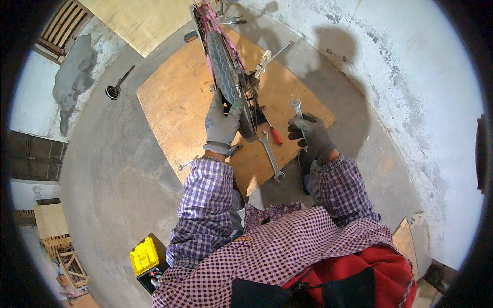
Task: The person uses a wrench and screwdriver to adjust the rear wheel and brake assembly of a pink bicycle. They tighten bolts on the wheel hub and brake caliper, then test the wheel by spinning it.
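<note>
At the tyre [222, 61], steady with the left hand [223, 126], cannot tell how closed; with spanner [298, 109] clamped in the right hand [315, 135], seat squarely before turning.

Head cam (L of 2), wide fisheye, looks down from close, bike wheel [224, 64] upper ctr.

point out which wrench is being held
The wrench in the gloved right hand; the double-ended wrench by the red-handled screwdriver lies on the wooden board, with no hand on it.
</note>
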Available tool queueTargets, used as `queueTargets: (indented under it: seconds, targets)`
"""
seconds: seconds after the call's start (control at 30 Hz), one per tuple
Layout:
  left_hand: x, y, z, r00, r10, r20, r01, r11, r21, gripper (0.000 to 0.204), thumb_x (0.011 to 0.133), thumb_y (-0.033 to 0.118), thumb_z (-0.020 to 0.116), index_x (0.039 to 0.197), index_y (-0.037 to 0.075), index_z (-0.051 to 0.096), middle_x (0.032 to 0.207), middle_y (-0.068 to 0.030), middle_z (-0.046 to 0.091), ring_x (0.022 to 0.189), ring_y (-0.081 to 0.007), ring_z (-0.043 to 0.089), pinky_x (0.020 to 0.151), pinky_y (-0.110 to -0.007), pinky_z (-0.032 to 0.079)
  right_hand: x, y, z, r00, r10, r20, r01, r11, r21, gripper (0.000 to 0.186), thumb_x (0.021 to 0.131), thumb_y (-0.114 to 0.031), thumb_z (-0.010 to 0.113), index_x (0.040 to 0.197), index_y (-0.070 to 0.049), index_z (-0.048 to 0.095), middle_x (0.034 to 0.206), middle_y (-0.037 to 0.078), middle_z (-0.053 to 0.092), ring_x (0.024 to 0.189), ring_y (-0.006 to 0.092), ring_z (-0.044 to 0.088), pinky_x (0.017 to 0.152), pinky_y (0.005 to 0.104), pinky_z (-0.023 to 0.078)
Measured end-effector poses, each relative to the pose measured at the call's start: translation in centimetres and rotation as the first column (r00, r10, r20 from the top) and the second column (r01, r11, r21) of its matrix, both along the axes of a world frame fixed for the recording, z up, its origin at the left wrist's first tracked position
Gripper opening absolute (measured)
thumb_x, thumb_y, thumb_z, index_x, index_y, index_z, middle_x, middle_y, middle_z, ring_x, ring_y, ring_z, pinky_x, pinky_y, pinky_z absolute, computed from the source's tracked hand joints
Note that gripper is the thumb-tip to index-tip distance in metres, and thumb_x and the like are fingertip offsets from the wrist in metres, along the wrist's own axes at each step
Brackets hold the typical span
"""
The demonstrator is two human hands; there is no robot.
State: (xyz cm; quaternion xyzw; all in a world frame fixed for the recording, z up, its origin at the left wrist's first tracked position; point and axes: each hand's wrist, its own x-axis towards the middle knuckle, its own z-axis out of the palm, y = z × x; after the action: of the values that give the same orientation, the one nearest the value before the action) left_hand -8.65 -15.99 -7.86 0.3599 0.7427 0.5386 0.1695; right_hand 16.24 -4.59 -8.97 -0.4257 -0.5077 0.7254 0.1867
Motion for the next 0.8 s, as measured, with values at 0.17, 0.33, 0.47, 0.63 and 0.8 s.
queueTargets:
  seconds: [0.17, 0.33, 0.47, 0.63, 0.8]
  targets:
    - [1.2, -0.3, 0.7, 0.991, 0.049, -0.121, -0.031, 0.989, 0.144, 0.065, 0.094, 0.03, 0.078, 0.145, 0.001, 0.052, 0.122, -0.0148, 0.07, 0.106, -0.0208, 0.068, 0.087, -0.036, 0.057, 0.7, -0.8, -1.3, 0.98, -0.081, -0.18, 0.088, 0.996, 0.028, 0.031, 0.096, -0.031, 0.069, 0.112, -0.005, 0.068, 0.093, 0.006, 0.071, 0.074, 0.015, 0.068, 0.055, 0.0272, 0.051]
    - [1.9, -0.9, 2.4, 0.992, 0.07, -0.102, -0.068, 0.998, 0.019, 0.069, 0.093, 0.035, 0.08, 0.143, -0.004, 0.053, 0.122, -0.0148, 0.07, 0.107, -0.0216, 0.068, 0.09, -0.037, 0.056, 1.9, -1.5, 0.5, 0.993, 0.017, -0.118, -0.01, 0.999, 0.054, 0.029, 0.097, -0.032, 0.068, 0.112, -0.007, 0.07, 0.094, 0.006, 0.072, 0.081, 0.0166, 0.071, 0.061, 0.0288, 0.05]
    - [2.5, -0.2, 2.7, 0.987, 0.098, -0.124, -0.083, 0.989, 0.118, 0.067, 0.091, 0.035, 0.079, 0.139, -0.006, 0.056, 0.122, -0.0216, 0.07, 0.108, -0.0273, 0.07, 0.093, -0.038, 0.054, 3.7, -0.4, 2.9, 0.996, -0.021, -0.088, 0.027, 0.997, 0.075, 0.03, 0.098, -0.034, 0.067, 0.113, -0.008, 0.07, 0.095, 0.005, 0.073, 0.084, 0.0166, 0.072, 0.063, 0.029, 0.049]
    - [4.7, 0.3, 1.1, 0.99, 0.058, -0.129, -0.074, 0.989, -0.129, 0.062, 0.09, 0.04, 0.079, 0.132, -0.003, 0.062, 0.122, -0.0208, 0.071, 0.109, -0.0318, 0.071, 0.092, -0.041, 0.056, 4.7, 3.7, 4.1, 0.992, -0.089, -0.094, 0.094, 0.995, 0.045, 0.032, 0.097, -0.035, 0.067, 0.113, -0.008, 0.07, 0.093, 0.005, 0.072, 0.084, 0.0162, 0.072, 0.063, 0.028, 0.049]
    - [3.7, 1.1, 0.5, 0.872, -0.475, -0.116, 0.175, 0.525, -0.833, 0.064, 0.084, 0.05, 0.075, 0.126, 0.002, 0.07, 0.123, -0.0233, 0.071, 0.117, -0.0379, 0.067, 0.099, -0.044, 0.053, 5.0, 8.1, 2.3, 0.987, -0.069, -0.146, 0.07, 0.998, 0.005, 0.031, 0.097, -0.035, 0.069, 0.111, -0.008, 0.07, 0.092, 0.005, 0.072, 0.081, 0.0158, 0.071, 0.062, 0.0276, 0.048]
